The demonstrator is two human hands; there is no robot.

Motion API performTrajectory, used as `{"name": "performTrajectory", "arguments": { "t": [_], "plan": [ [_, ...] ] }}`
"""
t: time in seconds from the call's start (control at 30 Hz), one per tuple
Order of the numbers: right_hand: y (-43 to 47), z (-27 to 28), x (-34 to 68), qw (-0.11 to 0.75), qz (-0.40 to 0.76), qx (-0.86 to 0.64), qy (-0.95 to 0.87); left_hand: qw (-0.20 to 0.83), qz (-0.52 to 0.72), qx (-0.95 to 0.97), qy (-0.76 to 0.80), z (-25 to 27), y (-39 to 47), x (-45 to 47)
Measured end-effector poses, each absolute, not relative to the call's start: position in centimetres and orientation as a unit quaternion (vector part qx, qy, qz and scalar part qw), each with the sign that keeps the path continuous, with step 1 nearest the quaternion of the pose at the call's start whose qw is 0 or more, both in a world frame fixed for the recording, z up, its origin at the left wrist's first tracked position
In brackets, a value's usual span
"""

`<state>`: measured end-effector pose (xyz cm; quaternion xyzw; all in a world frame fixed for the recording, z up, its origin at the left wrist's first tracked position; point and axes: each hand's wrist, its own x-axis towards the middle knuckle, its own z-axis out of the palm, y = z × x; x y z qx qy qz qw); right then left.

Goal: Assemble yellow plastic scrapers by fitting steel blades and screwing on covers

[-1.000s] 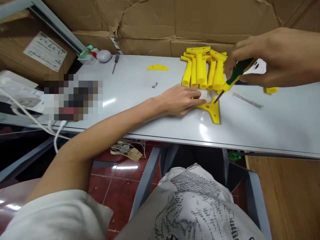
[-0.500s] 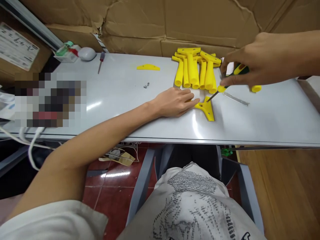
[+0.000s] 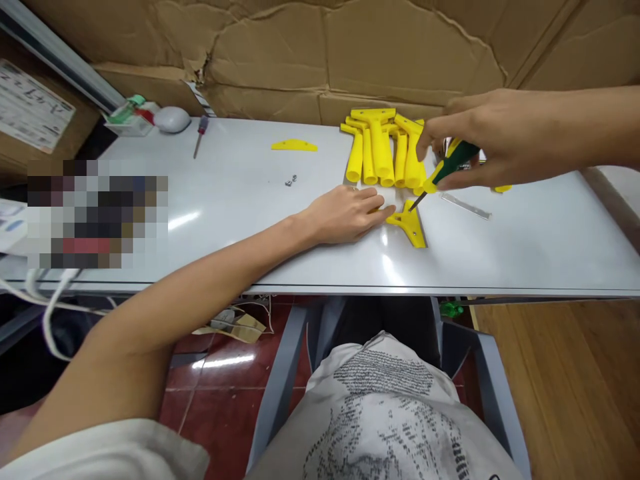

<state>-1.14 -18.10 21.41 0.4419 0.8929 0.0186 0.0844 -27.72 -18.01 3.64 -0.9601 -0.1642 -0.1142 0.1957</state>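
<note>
My left hand (image 3: 345, 215) lies on the table, its fingers closed around the handle of a yellow scraper (image 3: 411, 225) whose wide head points right. The handle is mostly hidden under that hand. In my right hand (image 3: 480, 137) is a green and yellow screwdriver (image 3: 456, 162), held at a slant. Its tip meets the scraper's head near the upper screw hole. A thin clear strip, perhaps a blade (image 3: 466, 206), lies just right of the scraper. Behind both hands, several yellow scrapers (image 3: 384, 150) sit in a heap.
Left of the heap are a yellow cover plate (image 3: 294, 145) and a few small screws (image 3: 291, 180). Farther left lie a small screwdriver (image 3: 201, 137), a white mouse (image 3: 172, 119) and a small clear box (image 3: 131, 118). Cardboard (image 3: 270, 60) stands along the table's back edge.
My right hand has shifted a little left and lower, and more of the screwdriver's green handle shows. Its tip stays on the scraper's head. The camera view has tilted slightly.
</note>
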Motion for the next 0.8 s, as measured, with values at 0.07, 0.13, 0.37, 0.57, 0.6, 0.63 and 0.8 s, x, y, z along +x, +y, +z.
{"name": "performTrajectory", "arguments": {
  "t": [0.07, 0.13, 0.37, 0.57, 0.6, 0.63, 0.8],
  "plan": [
    [-18.1, 21.3, -1.1, 0.149, 0.076, 0.486, 0.858, 0.216, -0.12, -0.956, -0.157, 3.5, -18.0, -27.7],
    [-18.1, 21.2, -1.1, 0.174, 0.113, 0.481, 0.852, 0.234, -0.135, -0.951, -0.149, 3.4, -18.0, -27.8],
    [-17.9, 21.6, -0.6, 0.141, 0.089, 0.466, 0.869, 0.24, -0.132, -0.95, -0.151, 3.5, -18.1, -27.7],
    [-18.0, 21.6, -0.3, 0.099, 0.07, 0.433, 0.893, 0.224, -0.133, -0.953, -0.158, 3.4, -18.1, -27.6],
    [-18.1, 21.7, -0.5, 0.113, 0.093, 0.449, 0.881, 0.22, -0.134, -0.953, -0.159, 3.4, -18.1, -27.6],
    [-18.2, 21.9, -0.7, 0.134, 0.116, 0.462, 0.869, 0.217, -0.135, -0.953, -0.161, 3.4, -18.1, -27.6],
    [-18.0, 22.1, -0.6, 0.131, 0.071, 0.412, 0.899, 0.223, -0.128, -0.953, -0.158, 3.5, -18.1, -27.6]
  ]
}}
